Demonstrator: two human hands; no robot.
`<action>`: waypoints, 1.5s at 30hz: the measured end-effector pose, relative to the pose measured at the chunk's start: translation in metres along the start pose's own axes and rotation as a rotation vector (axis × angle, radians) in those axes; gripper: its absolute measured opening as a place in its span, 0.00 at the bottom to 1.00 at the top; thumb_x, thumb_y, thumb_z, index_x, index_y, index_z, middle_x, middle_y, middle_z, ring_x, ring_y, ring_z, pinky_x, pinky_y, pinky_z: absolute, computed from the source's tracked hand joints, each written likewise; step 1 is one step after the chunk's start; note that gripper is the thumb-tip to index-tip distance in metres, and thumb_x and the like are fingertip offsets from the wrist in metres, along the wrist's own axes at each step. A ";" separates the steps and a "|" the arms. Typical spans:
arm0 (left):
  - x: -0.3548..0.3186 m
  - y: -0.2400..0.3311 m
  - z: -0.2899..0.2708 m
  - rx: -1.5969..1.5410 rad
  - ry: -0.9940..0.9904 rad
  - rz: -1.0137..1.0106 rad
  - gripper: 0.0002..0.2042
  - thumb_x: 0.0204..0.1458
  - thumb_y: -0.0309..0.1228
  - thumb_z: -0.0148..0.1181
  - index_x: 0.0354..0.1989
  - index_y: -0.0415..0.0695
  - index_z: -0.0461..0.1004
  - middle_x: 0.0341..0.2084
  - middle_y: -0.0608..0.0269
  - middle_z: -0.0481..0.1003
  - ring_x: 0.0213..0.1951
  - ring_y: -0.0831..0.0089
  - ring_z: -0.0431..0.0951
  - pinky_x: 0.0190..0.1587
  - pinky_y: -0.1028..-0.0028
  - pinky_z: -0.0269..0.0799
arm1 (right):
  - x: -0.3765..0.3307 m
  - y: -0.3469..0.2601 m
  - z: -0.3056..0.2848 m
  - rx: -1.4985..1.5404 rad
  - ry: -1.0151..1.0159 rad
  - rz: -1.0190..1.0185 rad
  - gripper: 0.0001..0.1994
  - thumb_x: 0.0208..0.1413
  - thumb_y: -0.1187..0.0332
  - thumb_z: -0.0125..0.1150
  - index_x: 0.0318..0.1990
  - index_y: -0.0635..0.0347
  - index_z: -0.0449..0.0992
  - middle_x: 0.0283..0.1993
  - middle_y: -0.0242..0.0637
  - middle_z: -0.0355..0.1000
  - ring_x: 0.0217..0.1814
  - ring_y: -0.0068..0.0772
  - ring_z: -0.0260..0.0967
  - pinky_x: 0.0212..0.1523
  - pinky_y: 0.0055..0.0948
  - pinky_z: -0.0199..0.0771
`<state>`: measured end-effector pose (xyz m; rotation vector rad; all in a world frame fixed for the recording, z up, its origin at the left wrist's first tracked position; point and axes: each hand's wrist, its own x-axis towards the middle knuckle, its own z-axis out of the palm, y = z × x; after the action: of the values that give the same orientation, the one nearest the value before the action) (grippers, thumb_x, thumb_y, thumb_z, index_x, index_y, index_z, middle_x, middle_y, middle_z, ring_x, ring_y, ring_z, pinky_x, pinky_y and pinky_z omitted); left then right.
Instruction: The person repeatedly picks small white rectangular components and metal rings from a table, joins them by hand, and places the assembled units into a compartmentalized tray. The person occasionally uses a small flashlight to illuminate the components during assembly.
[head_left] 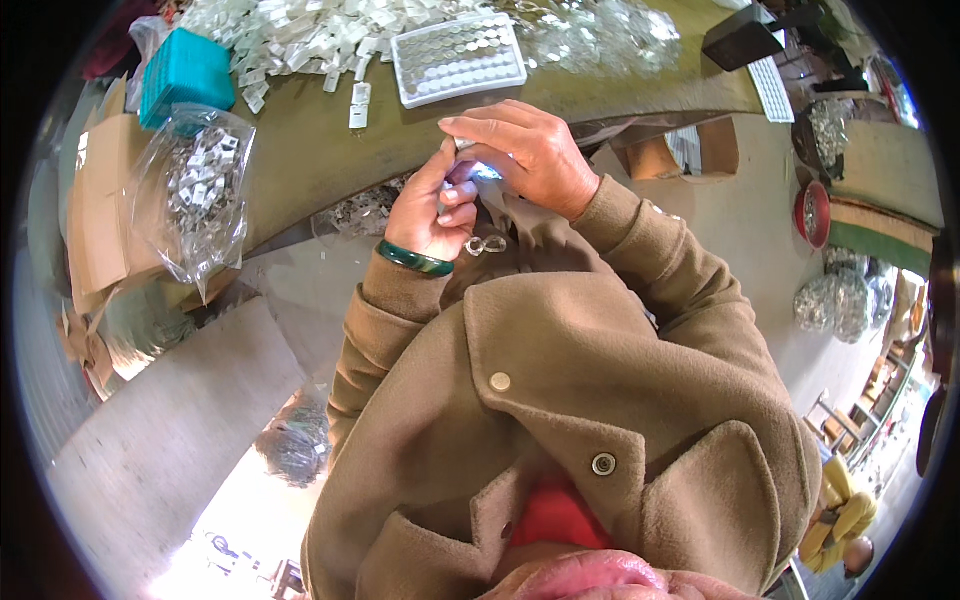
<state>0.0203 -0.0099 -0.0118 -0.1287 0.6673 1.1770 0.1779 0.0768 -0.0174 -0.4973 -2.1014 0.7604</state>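
I'm seeing the left hand (430, 205), a green bangle (413, 259) circling its wrist, closing thumb and curled fingers on a small white piece (462, 143) just off the near edge of the table (300, 165). The right hand (530, 150) is arching over it with bent fingers, hiding most of the piece from me, so I can't tell whether it is gripping too. A bright glint is showing beneath that palm, too blurred for me to make out.

Beyond the hands, a white tray (397, 72) is holding rows of round pieces. A heap of pale pieces (290, 35) is spreading to its left, with a couple straying toward the hands, and a clear, glassy heap (600, 40) is lying to its right. Farther left, a teal basket (185, 80) is standing at the table's side above a filled clear bag (205, 185) and a cardboard box (115, 210). A black box (738, 40) is sitting at the far right.
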 end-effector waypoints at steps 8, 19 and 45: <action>0.013 -0.019 0.007 0.280 -0.024 0.030 0.16 0.61 0.40 0.56 0.51 0.42 0.70 0.38 0.69 0.72 0.28 0.87 0.63 0.22 0.88 0.57 | -0.031 0.008 -0.023 -0.296 0.101 -0.073 0.21 0.48 0.66 0.68 0.51 0.56 0.77 0.47 0.38 0.77 0.48 0.40 0.74 0.50 0.42 0.72; 0.026 -0.029 0.007 0.503 0.057 0.168 0.20 0.63 0.43 0.53 0.53 0.39 0.72 0.35 0.68 0.77 0.42 0.78 0.77 0.27 0.85 0.67 | -0.050 0.043 -0.053 -0.673 0.020 0.062 0.18 0.42 0.61 0.71 0.44 0.44 0.80 0.59 0.28 0.69 0.68 0.38 0.56 0.68 0.49 0.47; 0.000 -0.025 0.018 0.240 -0.002 0.183 0.16 0.59 0.40 0.59 0.46 0.40 0.73 0.33 0.66 0.77 0.29 0.86 0.75 0.20 0.90 0.66 | -0.009 -0.014 -0.033 0.206 0.014 0.334 0.04 0.55 0.75 0.62 0.38 0.64 0.75 0.32 0.36 0.74 0.33 0.25 0.71 0.36 0.24 0.72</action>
<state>0.0498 -0.0118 -0.0030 0.1384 0.8262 1.2612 0.2087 0.0725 0.0018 -0.7464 -1.9221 1.1469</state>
